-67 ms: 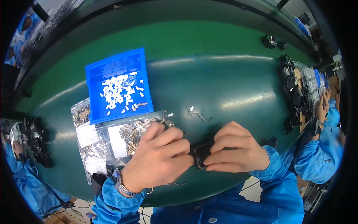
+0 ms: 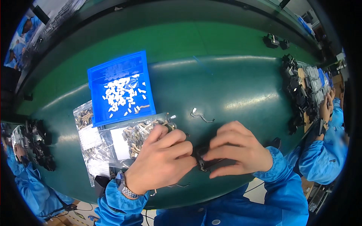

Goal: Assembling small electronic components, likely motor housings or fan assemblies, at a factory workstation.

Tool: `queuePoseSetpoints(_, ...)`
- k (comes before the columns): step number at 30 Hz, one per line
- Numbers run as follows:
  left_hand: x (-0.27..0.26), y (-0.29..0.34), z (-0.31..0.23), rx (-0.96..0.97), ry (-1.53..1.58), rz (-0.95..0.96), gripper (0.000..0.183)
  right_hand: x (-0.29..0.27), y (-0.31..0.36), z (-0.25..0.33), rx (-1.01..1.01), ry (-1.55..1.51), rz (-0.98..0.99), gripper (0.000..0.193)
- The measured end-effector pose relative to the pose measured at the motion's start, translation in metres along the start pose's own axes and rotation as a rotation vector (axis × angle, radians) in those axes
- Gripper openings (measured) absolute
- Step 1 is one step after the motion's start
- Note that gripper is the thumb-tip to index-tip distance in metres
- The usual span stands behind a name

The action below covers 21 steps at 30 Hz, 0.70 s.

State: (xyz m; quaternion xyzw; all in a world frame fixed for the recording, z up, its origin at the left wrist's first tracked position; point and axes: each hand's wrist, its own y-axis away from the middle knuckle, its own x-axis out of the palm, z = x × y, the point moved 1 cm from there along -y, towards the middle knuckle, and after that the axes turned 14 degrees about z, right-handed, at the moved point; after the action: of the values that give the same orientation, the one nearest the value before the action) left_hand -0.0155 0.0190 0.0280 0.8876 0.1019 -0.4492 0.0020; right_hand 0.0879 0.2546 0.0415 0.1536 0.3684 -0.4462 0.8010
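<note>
A small dark plastic part (image 2: 203, 162) sits low between my hands, mostly hidden by fingers. My left hand (image 2: 162, 158), with a metal watch at its wrist, has its fingers curled in and grips the part's left side. On the other side, my right hand (image 2: 237, 150) has its thumb and fingers apart; the fingertips are close to the part, and whether they touch it I cannot tell. Beyond my hands lies a thin grey cable (image 2: 202, 115) with a white end. Under and beside my left hand is a clear bag (image 2: 120, 145) of brownish ribbon-like pieces.
A blue bin (image 2: 151, 90) holds many small white pieces and rests partly on the bags. Black parts pile up at the green table's (image 2: 233, 86) right side, near a co-worker's hand (image 2: 325, 109). More black parts (image 2: 37, 147) lie at left, by another person.
My right thumb and fingers have spread apart and drawn slightly off the dark part. My left hand keeps its grip almost unmoved.
</note>
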Motion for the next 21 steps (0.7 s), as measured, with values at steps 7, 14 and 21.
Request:
queuePoseSetpoints(7,0.009,-0.004,-0.001,0.01,-0.156,-0.107,0.009,0.02,-0.001,-0.008,0.112,0.066,0.136,0.069)
queuePoseSetpoints(14,0.015,0.0,0.0,-0.005,-0.228,-0.028,0.017,0.013,-0.003,-0.01,0.082,0.075,0.122,0.071)
queuePoseSetpoints(21,0.014,-0.006,-0.001,-0.046,-0.2,-0.121,0.018,0.015,0.001,-0.011,0.029,0.036,0.167,0.075)
